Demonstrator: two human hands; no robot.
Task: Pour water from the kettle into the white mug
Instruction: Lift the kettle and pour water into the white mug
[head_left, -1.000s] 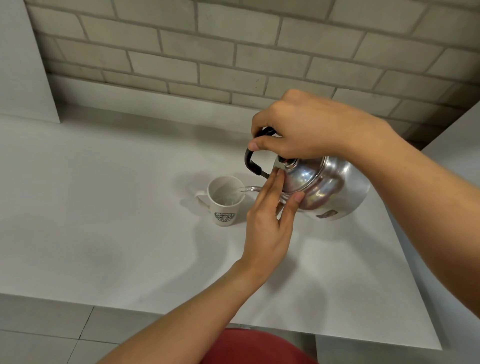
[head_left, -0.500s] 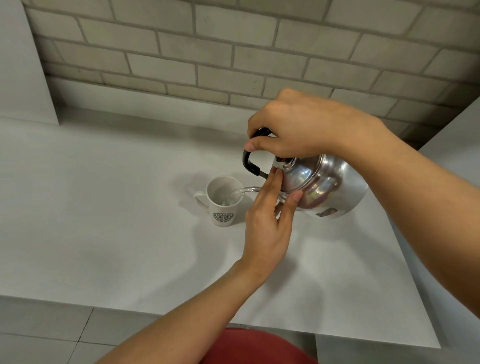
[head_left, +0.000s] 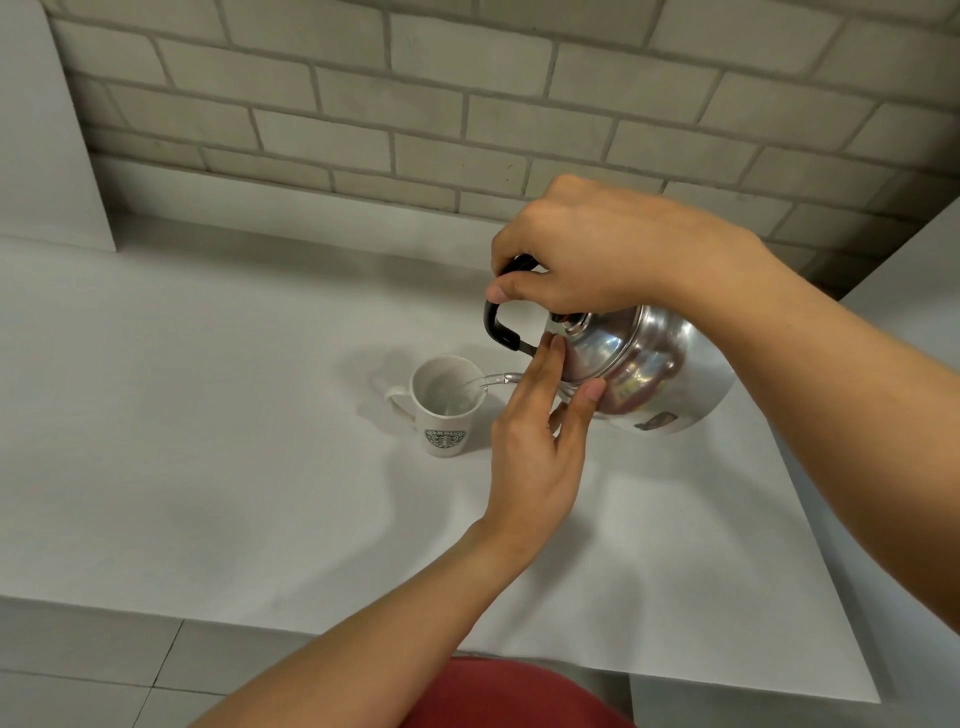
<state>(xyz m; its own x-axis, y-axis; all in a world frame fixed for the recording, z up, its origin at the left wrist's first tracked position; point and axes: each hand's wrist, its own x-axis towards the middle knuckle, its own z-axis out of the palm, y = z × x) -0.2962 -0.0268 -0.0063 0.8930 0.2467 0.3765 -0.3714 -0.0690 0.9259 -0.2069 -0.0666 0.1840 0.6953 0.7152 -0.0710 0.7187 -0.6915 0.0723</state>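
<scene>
- The desk (head_left: 208, 467) was pale and bare on its left side, with a brick wall (head_left: 467, 104) behind it.
- The mug (head_left: 445, 405) stood upright on the desk, left of both hands, its handle turned to the left and a round logo facing the camera.
- A thin clear stream of water (head_left: 480, 383) arced from the right over the rim and into the mug; some water seemed to lie in the bottom, though the level was hard to read.
- The left hand (head_left: 535, 441) reached up from below, its fingers apart and laid flat against the lid and front of the kettle, the thumb pressed on the body. It steadied the kettle and gripped nothing. It hid the spout.
- The kettle (head_left: 649, 374), shiny metal, was held clear of the desk just right of the mug and tilted toward it.
- The right hand (head_left: 597, 254) was clamped from above on the black handle (head_left: 498, 322), carrying the kettle's weight.
- Judged from this, the pour was under way but not finished: the mug looked far from full. Left to do was to fill it, bring the kettle back level and set it down.
</scene>
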